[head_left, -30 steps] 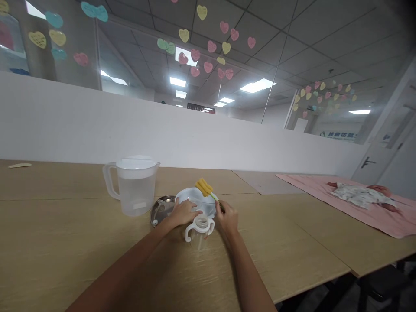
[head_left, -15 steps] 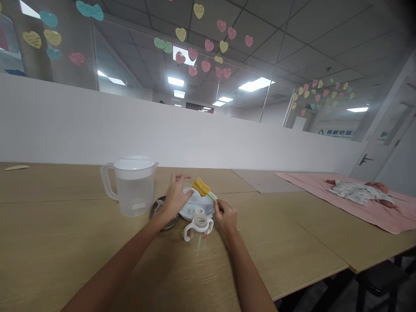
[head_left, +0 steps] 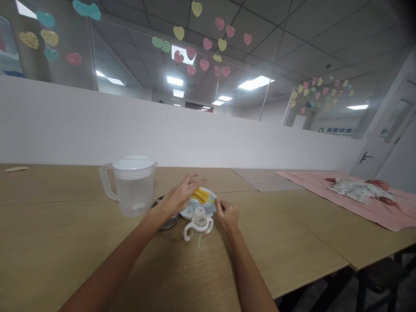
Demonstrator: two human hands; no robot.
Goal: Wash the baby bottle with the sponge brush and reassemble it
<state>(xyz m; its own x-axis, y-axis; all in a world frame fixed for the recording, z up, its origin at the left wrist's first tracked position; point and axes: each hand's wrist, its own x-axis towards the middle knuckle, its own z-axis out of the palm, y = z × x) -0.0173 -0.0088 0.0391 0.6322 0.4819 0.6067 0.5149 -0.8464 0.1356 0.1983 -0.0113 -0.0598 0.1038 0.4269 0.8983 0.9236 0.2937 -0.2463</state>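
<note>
My right hand (head_left: 228,214) is closed round the green handle of a bottle brush with a yellow sponge head (head_left: 201,196). Over the left end of the sponge, my left hand (head_left: 182,195) has its fingers stretched out; its thumb side overlaps the sponge, and I cannot tell how firmly it touches. Below the sponge is a white bowl (head_left: 212,209) with small clear parts in it. In front of the bowl a clear baby bottle (head_left: 197,238) with a white two-handled collar stands upright, its top uncovered. Partly hidden under my left forearm is a dark metal dish (head_left: 169,223).
A lidded translucent pitcher (head_left: 134,190) stands left of my hands. At the far right a baby-like figure in patterned clothing (head_left: 351,190) lies on a pink cloth (head_left: 312,184). A thin pale strip (head_left: 16,169) lies far left. A white wall backs the table; a black stool (head_left: 380,273) is lower right.
My left hand has moved right and over the sponge. The sponge head has come down slightly towards the bowl, with the brush flatter. My right hand has hardly shifted.
</note>
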